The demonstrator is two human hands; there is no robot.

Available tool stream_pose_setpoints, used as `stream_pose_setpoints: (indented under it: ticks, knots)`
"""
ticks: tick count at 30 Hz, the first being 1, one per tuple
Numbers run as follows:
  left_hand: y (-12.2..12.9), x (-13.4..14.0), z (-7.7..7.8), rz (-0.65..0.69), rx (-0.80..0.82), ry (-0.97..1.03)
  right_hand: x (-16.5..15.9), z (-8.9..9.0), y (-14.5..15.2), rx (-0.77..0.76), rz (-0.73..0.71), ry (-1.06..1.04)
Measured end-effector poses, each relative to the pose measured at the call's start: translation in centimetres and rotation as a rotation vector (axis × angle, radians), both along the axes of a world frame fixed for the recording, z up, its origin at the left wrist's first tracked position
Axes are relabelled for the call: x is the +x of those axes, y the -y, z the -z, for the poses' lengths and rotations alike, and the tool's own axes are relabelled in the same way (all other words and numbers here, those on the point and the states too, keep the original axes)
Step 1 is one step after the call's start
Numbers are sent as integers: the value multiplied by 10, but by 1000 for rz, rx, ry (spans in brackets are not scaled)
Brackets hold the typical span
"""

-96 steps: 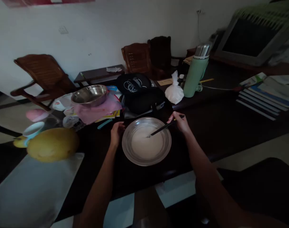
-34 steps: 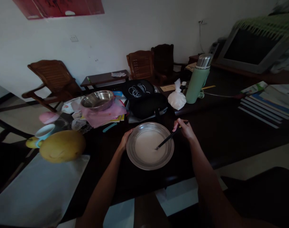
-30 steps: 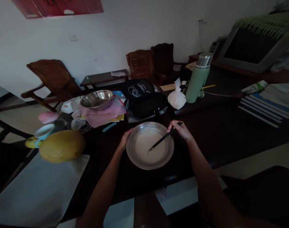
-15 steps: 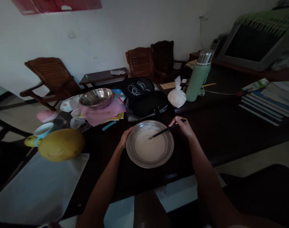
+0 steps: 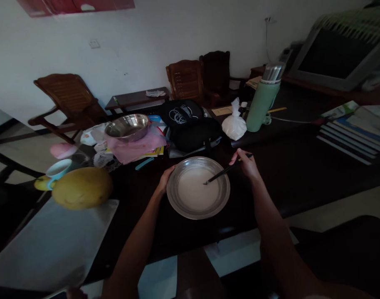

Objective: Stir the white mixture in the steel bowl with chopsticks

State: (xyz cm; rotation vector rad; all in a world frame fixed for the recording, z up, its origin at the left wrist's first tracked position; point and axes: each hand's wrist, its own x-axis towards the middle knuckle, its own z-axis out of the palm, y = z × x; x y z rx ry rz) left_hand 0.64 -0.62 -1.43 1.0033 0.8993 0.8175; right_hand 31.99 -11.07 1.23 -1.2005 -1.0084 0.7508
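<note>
- Head view, left: a wooden armchair (image 5: 63,93) stands on the floor by the pale wall (image 5: 146,37); nearer, a yellow fruit (image 5: 83,188) and a light blue cup (image 5: 58,169) crowd the surface (image 5: 289,166) beside a translucent sheet (image 5: 59,245).
- Left of centre, far side: a steel basin (image 5: 127,134) sits on pink cloth (image 5: 130,150), with a teal-handled object (image 5: 144,163) just nearer.
- Centre: the left hand (image 5: 166,177) rests against the left rim of the steel bowl (image 5: 198,214); how tightly its fingers close, I cannot tell. Pale liquid (image 5: 194,195) fills the bowl's bottom. The bowl stands near the surface's near edge, a black bag (image 5: 193,135) on its far side.
- Right of centre: the right hand (image 5: 246,162) pinches a slim dark utensil (image 5: 223,172), tilted, its tip at the liquid. Farther off stand a knotted bag of white stuff (image 5: 234,126) and a green flask (image 5: 261,106).
- Right: a wide dark stretch of surface runs from the right forearm to stacked books (image 5: 349,141); a television (image 5: 333,52) stands beyond them.
</note>
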Motion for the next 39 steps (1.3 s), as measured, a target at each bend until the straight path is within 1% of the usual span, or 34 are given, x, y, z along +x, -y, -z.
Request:
stream_pose_setpoints:
  ticks: [2, 4, 6, 7, 8, 11, 12, 13, 14, 15, 18, 19, 20, 21, 24, 26, 27, 28, 31, 33, 35, 38, 39]
  knots:
    - [0, 0, 0, -7, 2, -5, -3, 0, 1, -23, -90, 2]
    - [0, 0, -1, -12, 4, -3, -10, -1, 2, -46, -238, 33]
    - [0, 1, -1, -5, 6, 5, -15, -1, 2, -45, -312, 56]
    - [0, 1, -1, -3, 8, 8, -16, -1, 2, -39, -301, 58]
    - [0, 1, -1, -3, 9, 10, -14, -1, 1, -28, -259, 55]
    - [-1, 1, 0, -14, 11, 4, -4, 1, -1, 17, -52, 27]
    - [-1, 1, 0, -17, 10, 1, -2, 1, -1, 27, -14, 15]
    - [-1, 1, 0, -17, 8, -3, 0, 2, -1, 27, -9, 4]
    - [-1, 0, 1, -15, 7, -6, -1, 2, -1, 20, -37, -3]
    - [-1, 0, 1, -13, 8, -8, -3, 1, 0, 8, -95, -1]
    - [0, 1, -1, -3, 15, -9, -15, 0, 1, -25, -303, 40]
    - [0, 1, -1, -2, 14, -10, -17, -1, 1, -24, -327, 49]
    - [0, 1, -2, -3, 11, -10, -18, -1, 1, -18, -322, 53]
    - [1, 1, -2, -6, 8, -11, -17, -1, 1, -7, -283, 53]
    - [1, 1, -2, -21, 10, -12, -7, 2, -2, 31, -59, 37]
    - [0, 1, -2, -27, 12, -13, -1, 3, -2, 51, 12, 9]
    - [0, 1, -2, -28, 9, -12, -1, 3, -2, 52, -4, 0]
    - [0, 1, -1, -26, 3, -10, -3, 3, -2, 47, -49, -3]
    - [0, 1, -1, -15, -5, -8, -13, 1, 0, 2, -249, 35]
    - [0, 1, -1, -16, 9, -10, -18, 0, 0, 0, -297, 62]
    - [0, 1, -1, -20, 26, -14, -16, 0, -1, 23, -233, 60]
    - [0, 1, -2, -15, 28, -21, -7, 2, -2, 67, -36, -1]
    - [0, 1, -2, -17, 21, -25, -4, 3, -2, 72, -4, -27]
